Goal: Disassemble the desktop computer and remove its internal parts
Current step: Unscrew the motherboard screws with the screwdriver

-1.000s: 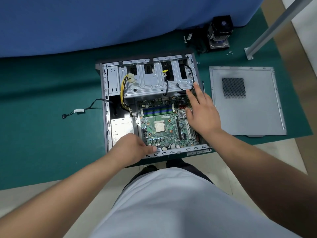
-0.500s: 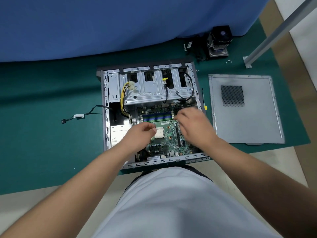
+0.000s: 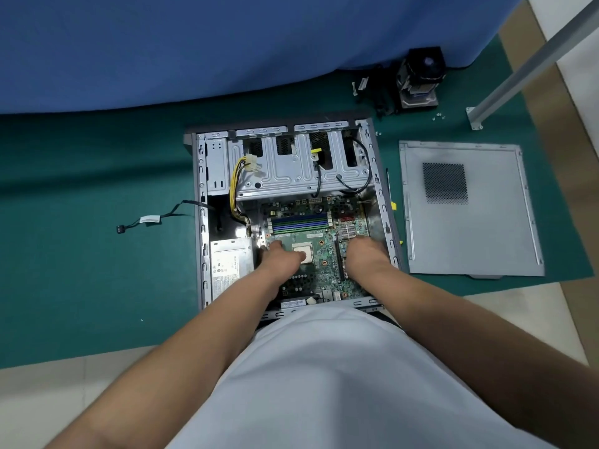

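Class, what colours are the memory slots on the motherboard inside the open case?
The memory slots are blue and green, alternating in long strips; the head view shows them.

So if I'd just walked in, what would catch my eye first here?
Probably the opened computer case lying on the green mat, with its green circuit board exposed. Both hands are down on that board, the left hand beside the pale square chip and the right hand near the case's right wall. To the right lies the grey side panel, already taken off.
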Demonstrator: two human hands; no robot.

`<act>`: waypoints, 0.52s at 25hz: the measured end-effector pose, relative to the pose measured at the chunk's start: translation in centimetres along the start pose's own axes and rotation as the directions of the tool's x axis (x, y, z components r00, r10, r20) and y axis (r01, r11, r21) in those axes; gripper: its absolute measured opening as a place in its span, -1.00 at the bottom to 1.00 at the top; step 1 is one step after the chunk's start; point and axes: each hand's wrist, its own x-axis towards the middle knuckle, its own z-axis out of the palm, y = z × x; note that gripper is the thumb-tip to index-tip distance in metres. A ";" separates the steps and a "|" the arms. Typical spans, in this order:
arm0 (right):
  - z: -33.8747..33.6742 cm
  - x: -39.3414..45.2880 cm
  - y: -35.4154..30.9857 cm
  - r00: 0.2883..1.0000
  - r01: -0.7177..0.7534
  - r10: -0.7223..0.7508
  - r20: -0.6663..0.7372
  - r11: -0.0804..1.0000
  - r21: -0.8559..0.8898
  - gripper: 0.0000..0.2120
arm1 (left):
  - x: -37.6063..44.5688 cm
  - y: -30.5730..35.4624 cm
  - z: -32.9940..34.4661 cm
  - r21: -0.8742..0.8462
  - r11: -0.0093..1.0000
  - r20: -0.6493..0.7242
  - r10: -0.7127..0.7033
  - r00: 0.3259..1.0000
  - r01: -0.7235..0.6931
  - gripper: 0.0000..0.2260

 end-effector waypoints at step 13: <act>0.9 0.4 -0.2 0.995 -0.076 0.079 -0.061 0.996 0.056 -0.78 | 0.2 -0.4 0.0 0.061 0.998 0.041 -0.030 0.999 0.027 -0.38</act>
